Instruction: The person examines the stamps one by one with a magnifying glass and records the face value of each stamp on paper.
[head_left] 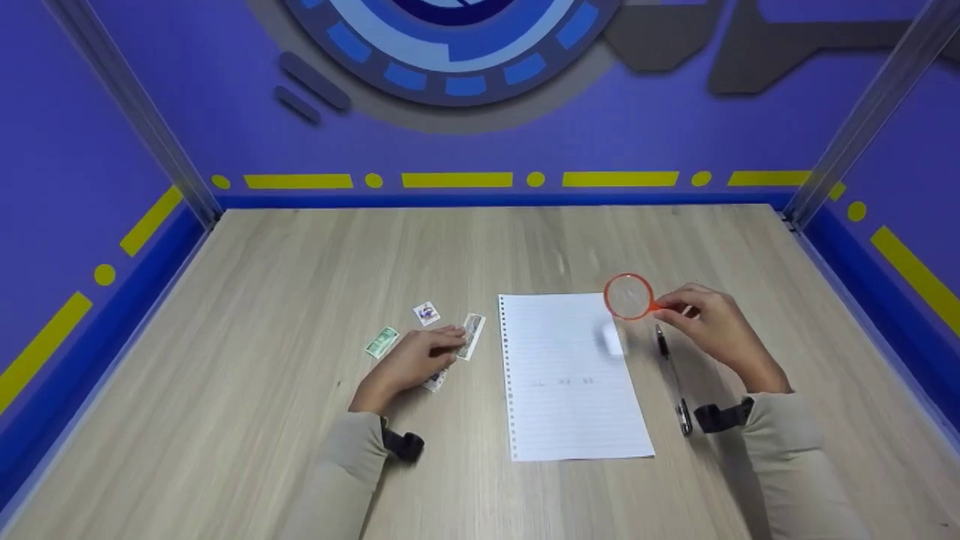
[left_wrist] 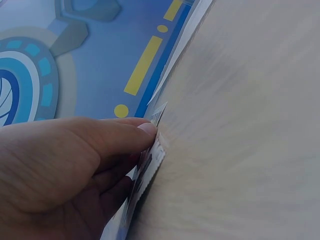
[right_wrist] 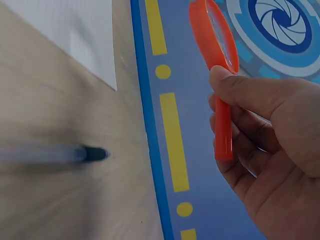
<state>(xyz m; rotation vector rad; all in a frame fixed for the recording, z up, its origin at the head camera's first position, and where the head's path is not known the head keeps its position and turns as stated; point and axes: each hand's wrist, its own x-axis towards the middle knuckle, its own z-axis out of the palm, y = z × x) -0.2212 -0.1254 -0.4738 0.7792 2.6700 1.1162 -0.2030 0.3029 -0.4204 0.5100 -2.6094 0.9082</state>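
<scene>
My right hand (head_left: pixel 709 322) grips the handle of an orange magnifying glass (right_wrist: pixel 223 135), its round lens raised over the paper's right edge. The thumb presses the handle just below the lens rim. On the left, my left hand (head_left: pixel 416 358) is low over the table, its fingertips on a long, narrow stamp (head_left: pixel 472 341). Another stamp (head_left: pixel 435 381) lies partly hidden below that hand; a perforated stamp edge (left_wrist: pixel 154 167) shows beside the fingers in the left wrist view. A green stamp (head_left: pixel 382 342) and a small white stamp with a coloured picture (head_left: pixel 427 313) lie nearby.
A lined, hole-punched sheet of paper (head_left: pixel 574 420) with faint writing lies mid-table between the hands. To its right, a pen (head_left: pixel 674 375) lies lengthwise below the right hand. Blue-purple panels (head_left: pixel 480 150) enclose the wooden table (head_left: pixel 285 270) at the back and sides.
</scene>
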